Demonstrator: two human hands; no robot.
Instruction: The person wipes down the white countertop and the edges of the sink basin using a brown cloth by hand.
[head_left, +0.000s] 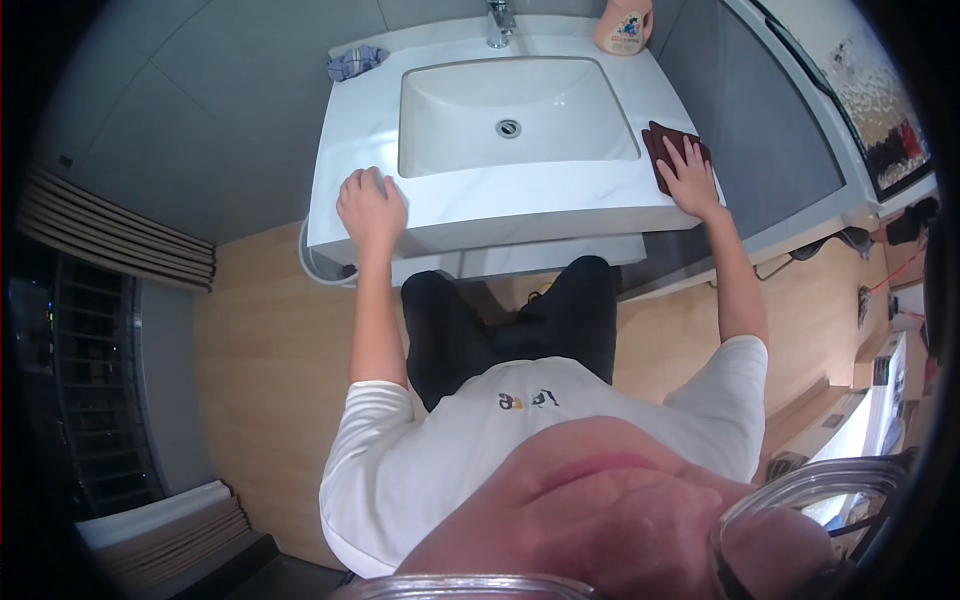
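My right hand (688, 178) lies flat with spread fingers on a folded dark brown cloth (660, 136), at the right end of a white marble-patterned washbasin counter (517, 193). The palm covers part of the cloth. At the counter's front left, my left hand (372, 212) rests on the top with bent fingers. Its underside is hidden, so whether anything is under it cannot be told. Between and beyond the hands is a white rectangular sink (465, 112) with a metal drain (508, 129).
A chrome faucet (499, 26) stands behind the sink. A crumpled blue-grey cloth (357, 63) lies at the back left corner, a pink jug-shaped bottle (624, 28) at the back right. A whitish bucket (309, 259) sits below the left end. A grey panel (750, 112) borders the right.
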